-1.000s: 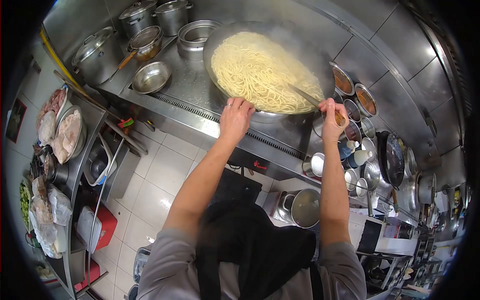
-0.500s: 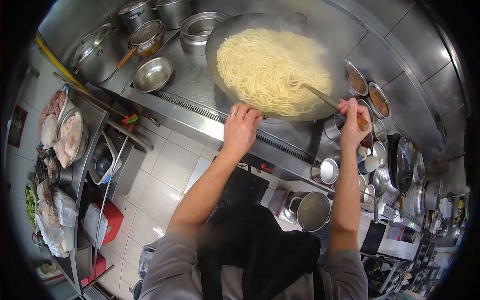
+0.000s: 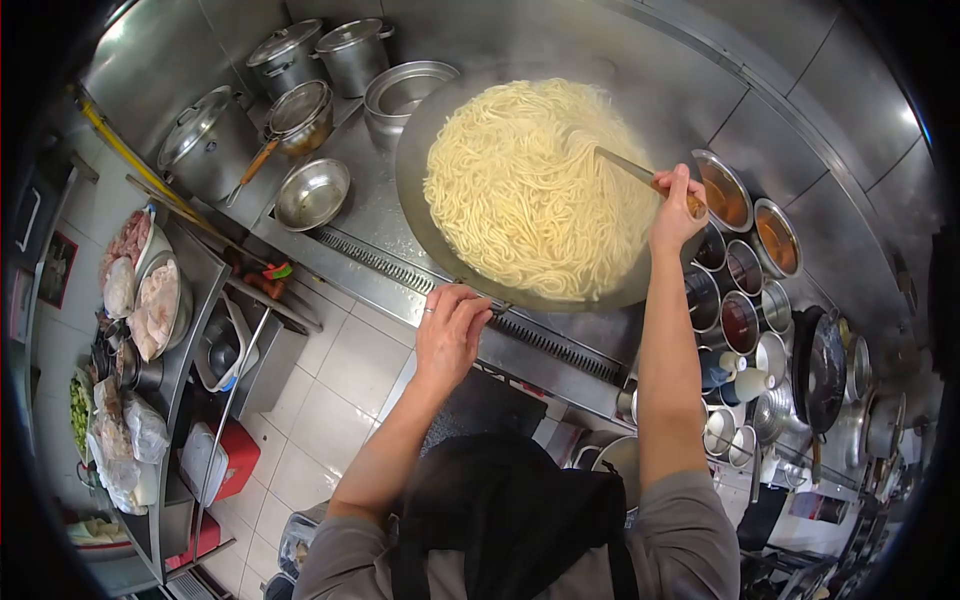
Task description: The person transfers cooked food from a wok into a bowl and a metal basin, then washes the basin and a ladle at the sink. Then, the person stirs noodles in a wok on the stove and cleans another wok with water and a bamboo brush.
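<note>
A large wok (image 3: 412, 200) on the steel range holds a heap of pale, thick noodles (image 3: 535, 190), with steam over its right side. My right hand (image 3: 678, 212) is closed round the wooden handle of a metal wok utensil (image 3: 625, 166). Its shaft slants down to the left into the noodles; the head is buried, so I cannot tell whether it is a spatula or a ladle. At the near rim, the curled fingers of my left hand (image 3: 452, 328) grip the wok's small loop handle, mostly hidden by the fingertips.
Left of the wok are a metal bowl (image 3: 312, 194), a strainer over a pan (image 3: 298, 108) and lidded pots (image 3: 207, 135). Sauce containers (image 3: 775, 240) crowd its right side. A slotted drain (image 3: 380, 262) runs along the front. Raw meat in a bowl (image 3: 158, 305) stands on the left side table.
The noodles have been shifted and spread toward the near side of the wok. My right hand has moved up and left with the utensil. The camera view has tilted; my left hand stays at the rim.
</note>
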Demonstrator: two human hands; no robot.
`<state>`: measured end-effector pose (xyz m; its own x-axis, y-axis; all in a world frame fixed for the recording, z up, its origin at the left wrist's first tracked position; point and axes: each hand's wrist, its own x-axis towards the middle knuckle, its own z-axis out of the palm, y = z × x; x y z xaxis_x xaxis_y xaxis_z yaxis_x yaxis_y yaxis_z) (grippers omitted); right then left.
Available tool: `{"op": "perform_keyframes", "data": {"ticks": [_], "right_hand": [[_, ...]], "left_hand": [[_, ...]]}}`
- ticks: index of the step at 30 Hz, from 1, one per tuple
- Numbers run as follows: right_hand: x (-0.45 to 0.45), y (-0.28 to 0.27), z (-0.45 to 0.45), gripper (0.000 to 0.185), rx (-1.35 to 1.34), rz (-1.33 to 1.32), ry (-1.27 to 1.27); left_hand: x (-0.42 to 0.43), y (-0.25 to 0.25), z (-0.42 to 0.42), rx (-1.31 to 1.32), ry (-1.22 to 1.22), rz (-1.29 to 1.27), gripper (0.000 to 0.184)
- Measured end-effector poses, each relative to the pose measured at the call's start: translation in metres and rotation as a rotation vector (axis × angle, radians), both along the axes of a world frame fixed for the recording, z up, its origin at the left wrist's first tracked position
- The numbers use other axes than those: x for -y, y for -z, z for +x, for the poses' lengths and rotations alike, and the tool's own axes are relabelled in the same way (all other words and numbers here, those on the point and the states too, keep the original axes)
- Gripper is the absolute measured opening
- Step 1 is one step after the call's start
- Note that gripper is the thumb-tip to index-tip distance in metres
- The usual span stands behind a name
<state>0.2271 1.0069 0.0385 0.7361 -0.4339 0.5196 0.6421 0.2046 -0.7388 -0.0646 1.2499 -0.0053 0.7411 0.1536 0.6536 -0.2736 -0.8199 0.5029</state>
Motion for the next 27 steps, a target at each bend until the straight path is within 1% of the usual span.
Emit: {"op": "perform_keyframes", "data": {"ticks": [5, 8, 14, 20, 24, 27], "right_hand": [[-0.031, -0.004, 0.033, 0.026, -0.065, 0.256, -0.09], [-0.045, -0.013, 0.021, 0.023, -0.131, 0.301, -0.166], [-0.052, -0.022, -0.049, 0.023, -0.113, 0.251, -0.332], [-0.037, -0.023, -0.14, 0.026, -0.095, 0.102, -0.313], [-0.013, -0.027, -0.193, 0.025, -0.09, 0.072, -0.32], [0.004, -0.032, -0.229, 0.025, -0.034, 0.006, -0.325]], "left_hand": [[-0.001, 0.001, 0.0, 0.013, -0.001, 0.016, 0.022], [-0.002, 0.003, -0.001, 0.033, 0.003, 0.025, 0.021], [-0.007, 0.007, -0.003, 0.108, 0.023, 0.048, 0.018], [-0.01, 0.011, -0.01, 0.094, 0.01, 0.064, 0.016], [-0.012, 0.013, -0.014, 0.079, 0.009, 0.057, 0.014], [-0.013, 0.015, -0.016, 0.072, 0.016, 0.045, 0.013]]}}
